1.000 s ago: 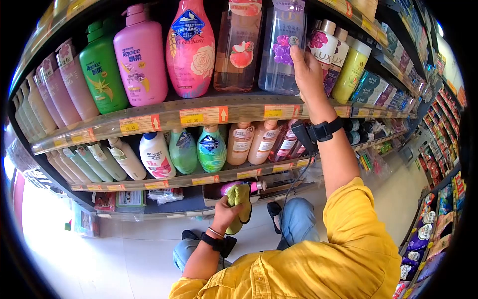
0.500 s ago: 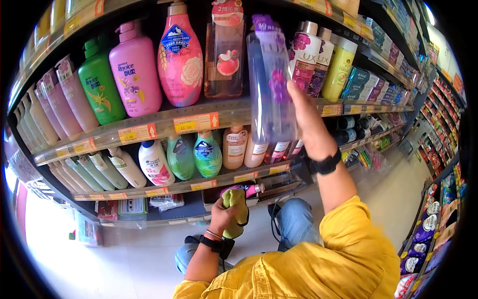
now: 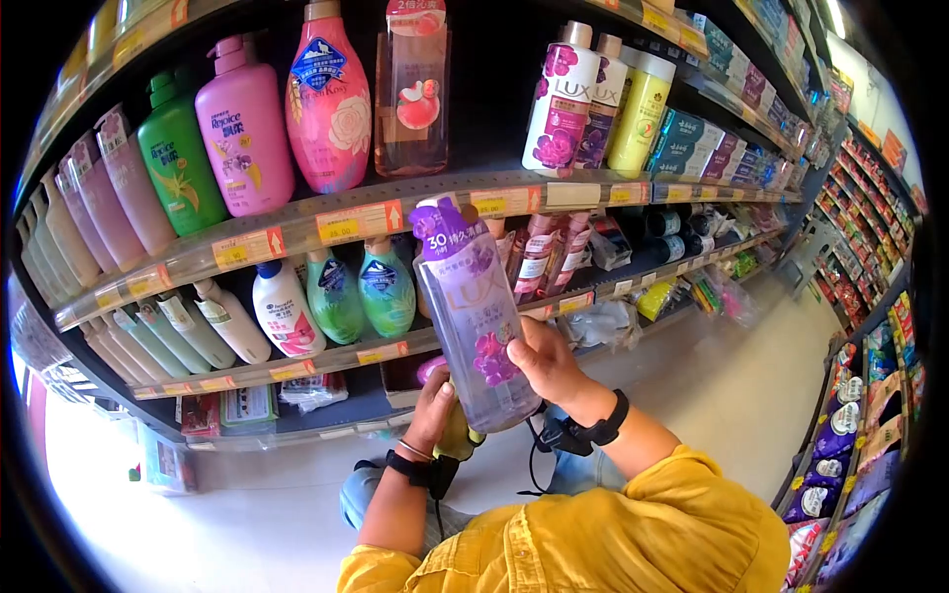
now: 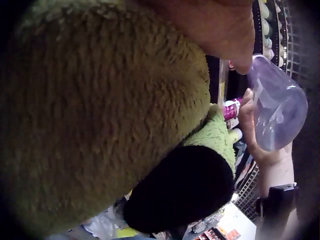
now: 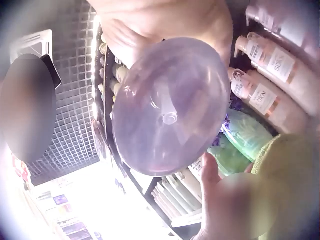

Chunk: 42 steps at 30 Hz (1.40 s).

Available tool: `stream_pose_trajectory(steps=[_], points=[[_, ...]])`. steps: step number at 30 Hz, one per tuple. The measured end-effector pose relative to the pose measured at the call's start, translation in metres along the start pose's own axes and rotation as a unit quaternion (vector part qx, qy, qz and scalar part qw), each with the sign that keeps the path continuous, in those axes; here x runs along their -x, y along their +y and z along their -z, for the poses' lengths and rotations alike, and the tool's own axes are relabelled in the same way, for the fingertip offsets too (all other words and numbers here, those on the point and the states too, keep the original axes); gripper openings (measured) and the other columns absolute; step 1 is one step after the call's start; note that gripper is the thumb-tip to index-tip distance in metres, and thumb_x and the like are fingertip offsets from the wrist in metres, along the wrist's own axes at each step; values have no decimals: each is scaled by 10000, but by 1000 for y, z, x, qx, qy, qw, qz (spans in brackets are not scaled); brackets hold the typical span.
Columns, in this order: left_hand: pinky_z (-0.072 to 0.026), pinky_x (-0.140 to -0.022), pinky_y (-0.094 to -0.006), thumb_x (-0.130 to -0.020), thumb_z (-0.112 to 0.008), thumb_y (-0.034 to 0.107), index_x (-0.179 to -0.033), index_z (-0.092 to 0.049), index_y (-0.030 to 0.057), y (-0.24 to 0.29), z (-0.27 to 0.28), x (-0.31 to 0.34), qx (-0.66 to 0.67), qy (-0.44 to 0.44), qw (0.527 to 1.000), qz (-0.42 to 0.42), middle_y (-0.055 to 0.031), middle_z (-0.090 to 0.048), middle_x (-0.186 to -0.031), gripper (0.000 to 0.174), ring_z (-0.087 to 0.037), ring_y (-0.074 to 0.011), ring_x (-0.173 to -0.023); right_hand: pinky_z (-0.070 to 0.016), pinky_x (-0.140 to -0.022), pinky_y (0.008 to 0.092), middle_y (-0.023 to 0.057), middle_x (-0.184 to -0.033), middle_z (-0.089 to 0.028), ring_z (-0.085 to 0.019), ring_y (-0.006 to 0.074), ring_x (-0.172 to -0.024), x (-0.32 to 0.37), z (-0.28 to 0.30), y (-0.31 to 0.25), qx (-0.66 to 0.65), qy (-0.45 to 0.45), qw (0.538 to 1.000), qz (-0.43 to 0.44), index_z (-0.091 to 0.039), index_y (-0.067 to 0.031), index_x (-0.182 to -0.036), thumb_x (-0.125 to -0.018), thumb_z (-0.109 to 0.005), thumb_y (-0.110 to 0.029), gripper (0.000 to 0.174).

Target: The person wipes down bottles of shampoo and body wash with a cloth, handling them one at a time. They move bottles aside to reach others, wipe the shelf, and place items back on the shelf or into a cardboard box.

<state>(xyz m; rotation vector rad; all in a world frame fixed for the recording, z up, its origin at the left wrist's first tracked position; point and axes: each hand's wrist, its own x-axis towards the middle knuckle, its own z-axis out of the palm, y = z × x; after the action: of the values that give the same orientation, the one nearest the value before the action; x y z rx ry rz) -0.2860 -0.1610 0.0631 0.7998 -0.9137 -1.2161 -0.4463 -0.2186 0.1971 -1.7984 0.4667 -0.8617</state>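
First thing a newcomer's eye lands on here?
Probably the big clear-purple LUX bottle, tilted in the right hand in front of the shelves. Next, the bright yellow shirt along the bottom of the head view, then the pink Rejoice pump bottle on the upper shelf, right of a green one.

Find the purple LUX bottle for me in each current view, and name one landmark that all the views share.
Head: purple LUX bottle just right of centre, tilted, in the right hand.
Left wrist: purple LUX bottle near the right edge, around mid-height.
Right wrist: purple LUX bottle at the centre, base toward the camera.
Shared landmark: the green cloth.
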Motion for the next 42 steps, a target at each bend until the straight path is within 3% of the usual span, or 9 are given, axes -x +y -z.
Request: stream_pose_trajectory(steps=[6, 9, 12, 13, 22, 24, 29, 35, 42], points=[[-318, -928, -312, -776, -503, 565, -1182, -414, -45, -9, 1, 10, 5, -73, 996, -59, -105, -478, -1136, 738, -430, -185, -1069, -380, -816, 271, 52, -985, -549, -480, 113, -908, 16, -5, 3, -7, 51, 998, 26, -473, 11, -1105, -858, -495, -425, 502], [-318, -937, -332, -675, -601, 610, -1197, -394, -32, 0, -5, 12, 5, -115, 993, -39, -114, -473, -1146, 853, -441, -200, -1073, -382, -820, 276, 57, -993, -551, -483, 116, -914, 14, 1, 5, -5, 63, 997, 31, -473, 11, -1102, -856, -498, -419, 496], [-316, -947, -349, -640, -658, 575, -1245, -324, -17, 1, -15, 16, 43, -117, 990, -59, -124, -461, -1169, 910, -444, -221, -1091, -387, -817, 280, 59, -996, -553, -487, 122, -916, 8, 7, 16, -12, 77, 996, 40, -471, 13, -1099, -853, -511, -394, 477], [-300, -968, -364, -619, -710, 512, -1284, -256, -5, 2, -13, 18, 53, -134, 989, -26, -135, -440, -1204, 957, -426, -238, -1128, -386, -818, 281, 58, -997, -552, -488, 121, -917, 6, 8, 18, -2, 79, 996, 49, -470, 13, -1098, -851, -517, -392, 477], [-282, -989, -367, -661, -717, 396, -1310, -237, -19, -5, -20, 9, 51, -93, 991, -78, -126, -397, -1259, 908, -396, -224, -1163, -394, -831, 279, 72, -1003, -547, -492, 128, -924, -19, 10, 34, -41, 59, 995, 75, -437, 37, -1110, -823, -558, -420, 553], [-293, -982, -361, -680, -711, 376, -1306, -246, -21, -3, -24, 8, 65, -60, 993, -75, -120, -401, -1257, 875, -403, -217, -1155, -403, -824, 279, 74, -1001, -549, -500, 129, -916, -15, 11, 46, -41, 66, 997, 26, -434, 41, -1114, -803, -572, -450, 598], [-331, -949, -336, -739, -687, 286, -1241, -363, -24, -23, -17, 4, 46, -44, 997, -49, -92, -473, -1188, 673, -446, -181, -1089, -403, -824, 282, 86, -1012, -543, -499, 130, -924, -7, 11, 74, -62, 70, 995, 32, -423, 49, -1124, -795, -579, -453, 620], [-344, -935, -329, -726, -703, 261, -1224, -384, -23, -17, -24, 7, 64, -42, 996, -42, -87, -490, -1168, 656, -459, -177, -1071, -393, -839, 295, 92, -1015, -533, -484, 137, -943, -3, 14, 76, -120, 34, 991, 44, -417, 50, -1115, -797, -591, -410, 585], [-347, -924, -321, -727, -701, 278, -1220, -389, -25, -20, -30, 9, 34, -25, 998, -38, -84, -495, -1157, 658, -461, -170, -1057, -385, -842, 299, 96, -1019, -523, -480, 140, -943, 4, 18, 81, -115, 65, 991, 25, -415, 40, -1104, -806, -584, -381, 543]])
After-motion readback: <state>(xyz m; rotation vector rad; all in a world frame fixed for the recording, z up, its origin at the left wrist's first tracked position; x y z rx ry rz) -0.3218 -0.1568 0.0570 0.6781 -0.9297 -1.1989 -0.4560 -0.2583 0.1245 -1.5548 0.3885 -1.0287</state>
